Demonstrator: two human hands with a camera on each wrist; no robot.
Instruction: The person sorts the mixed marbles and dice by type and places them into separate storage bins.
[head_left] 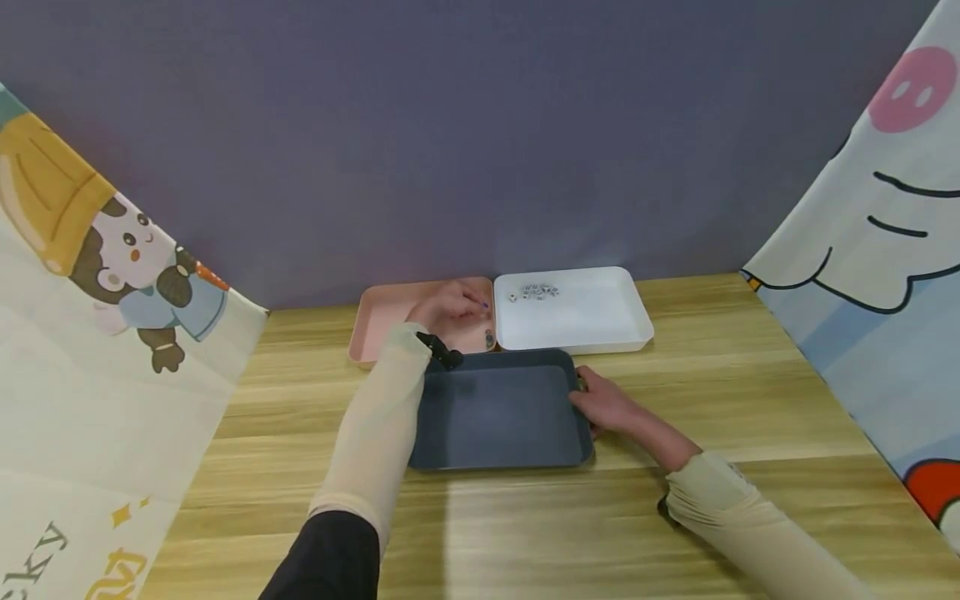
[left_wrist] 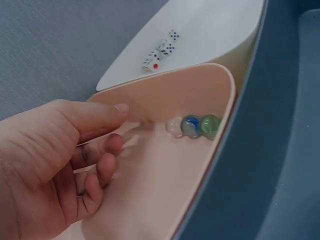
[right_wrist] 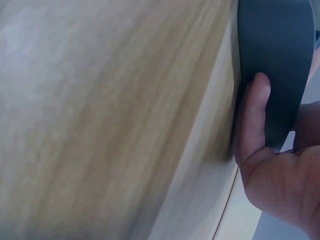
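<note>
My left hand (head_left: 450, 307) is over the pink tray (head_left: 375, 329), its fingers loosely bent. In the left wrist view, nothing shows between the thumb and fingers. To the right of the fingertips, a clear marble (left_wrist: 174, 127), a blue marble (left_wrist: 191, 126) and a green marble (left_wrist: 210, 127) sit in a row in the tray's corner. My right hand (head_left: 606, 403) grips the right side of the dark grey tray (head_left: 510, 417). In the right wrist view, one finger (right_wrist: 256, 112) lies against that tray's outer wall; the far fingers are partly hidden.
A white tray (head_left: 592, 312) stands right of the pink one, with several dice (head_left: 540, 291) at its left. The dark tray lies in front of both on the wooden table (head_left: 285, 467). A grey-blue wall (head_left: 480, 150) rises behind, with printed sheets at both sides.
</note>
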